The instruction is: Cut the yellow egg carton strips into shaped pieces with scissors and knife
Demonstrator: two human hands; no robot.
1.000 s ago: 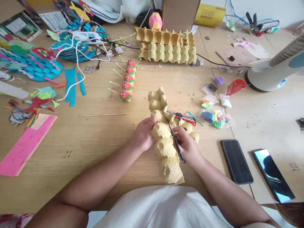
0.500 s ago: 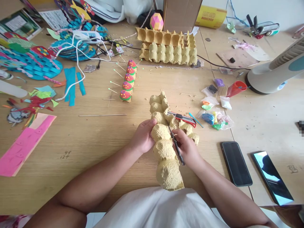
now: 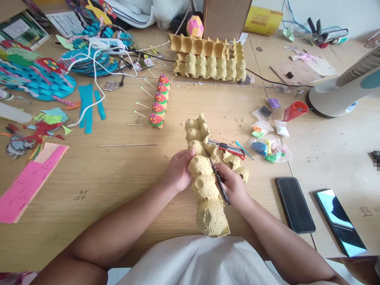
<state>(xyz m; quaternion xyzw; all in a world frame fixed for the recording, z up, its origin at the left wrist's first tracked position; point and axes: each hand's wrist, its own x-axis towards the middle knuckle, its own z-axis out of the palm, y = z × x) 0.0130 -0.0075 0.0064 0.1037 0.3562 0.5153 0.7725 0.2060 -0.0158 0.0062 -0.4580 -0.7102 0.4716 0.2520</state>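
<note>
My left hand (image 3: 180, 171) is closed on the left edge of a yellowish egg carton strip (image 3: 204, 186), thumb on top. The strip is a line of rounded cups pointing up, doubled at its far end, and it reaches back towards my shirt. In my right hand (image 3: 233, 182) is a dark pair of scissors (image 3: 220, 182), laid along the strip's right side with the blades at the carton's edge. The fingers around the handles are partly hidden. Just beyond my right hand lie a red box cutter (image 3: 230, 149) and a cut-off carton piece (image 3: 239, 164).
A painted caterpillar (image 3: 158, 103) with pin-like sticks stands further back, left of centre. Behind it are more egg cartons (image 3: 212, 67). Clay bags (image 3: 261, 148) and two phones (image 3: 295, 204) lie to the right, near a white fan base (image 3: 329, 99). Pink paper (image 3: 32, 182) lies left.
Both hands and the egg carton strip stay almost in place. The scissors hold nearly the same position at the carton's edge; the whole view has shifted slightly.
</note>
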